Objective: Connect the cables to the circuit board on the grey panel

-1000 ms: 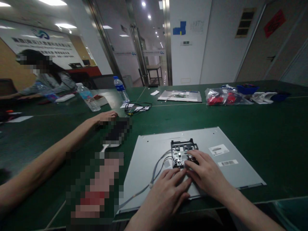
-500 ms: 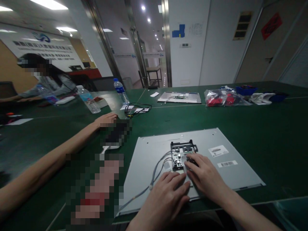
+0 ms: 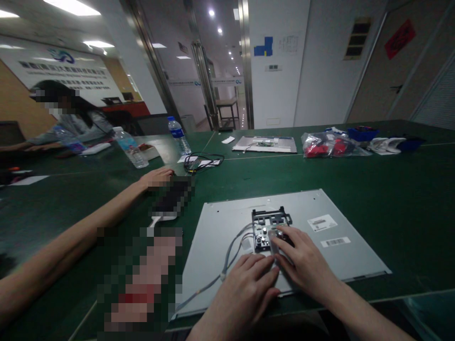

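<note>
A silver-grey flat metal panel [image 3: 227,213] lies on the table in front of me. Near its middle is a black bracket [image 3: 272,217] with a circuit board [image 3: 262,239] in it, and grey cables [image 3: 231,251] run off to the lower left. My right hand [image 3: 305,258] rests over the board's right side, fingers bent, with a small translucent strip [image 3: 273,241] at its fingertips. My left hand [image 3: 249,284] lies low on the panel, fingers stretched out, its tips close to the strip's lower end. The right fingers hide part of the board.
Another person's arm [image 3: 106,213] reaches in at left, hand near a blurred-out dark device [image 3: 174,196]. Farther back are bottles [image 3: 131,149], a coiled black cable [image 3: 204,163], a second panel [image 3: 245,144] and a plastic bag with red items [image 3: 327,146]. A person sits far left.
My right fingers have shifted slightly at the board, and more of the translucent strip shows. My left hand has barely moved.
</note>
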`<state>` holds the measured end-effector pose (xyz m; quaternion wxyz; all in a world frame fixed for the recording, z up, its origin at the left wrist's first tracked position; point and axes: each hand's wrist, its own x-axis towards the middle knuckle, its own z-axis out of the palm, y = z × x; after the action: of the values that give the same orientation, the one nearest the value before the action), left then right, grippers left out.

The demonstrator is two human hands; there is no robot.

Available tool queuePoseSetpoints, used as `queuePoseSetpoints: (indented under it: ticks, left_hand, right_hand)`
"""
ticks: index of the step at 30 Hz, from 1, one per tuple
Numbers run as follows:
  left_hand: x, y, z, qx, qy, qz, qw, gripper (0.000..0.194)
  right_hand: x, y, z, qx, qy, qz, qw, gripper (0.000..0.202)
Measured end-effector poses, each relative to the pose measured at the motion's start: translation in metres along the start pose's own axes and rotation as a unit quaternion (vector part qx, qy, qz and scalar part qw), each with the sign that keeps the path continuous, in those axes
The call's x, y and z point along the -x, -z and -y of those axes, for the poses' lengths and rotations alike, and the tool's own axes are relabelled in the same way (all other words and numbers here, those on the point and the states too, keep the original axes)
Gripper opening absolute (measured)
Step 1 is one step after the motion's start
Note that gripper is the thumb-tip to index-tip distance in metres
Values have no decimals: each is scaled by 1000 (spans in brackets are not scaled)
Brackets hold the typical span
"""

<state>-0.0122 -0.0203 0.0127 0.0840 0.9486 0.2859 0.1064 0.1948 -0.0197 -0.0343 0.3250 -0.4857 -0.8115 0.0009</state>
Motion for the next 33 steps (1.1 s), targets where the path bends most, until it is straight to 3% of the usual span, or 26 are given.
queuePoseSetpoints:
  ticks: [23, 33]
  left_hand:
    - [1, -4, 1, 8, 3, -7, 1000, 23]
    - [2, -6, 1, 8, -4, -6, 1000, 25]
  right_hand:
    - [0, 3, 4, 36, 5, 51, 998, 50]
    - [1, 4, 4, 21, 1, 50, 999, 41]
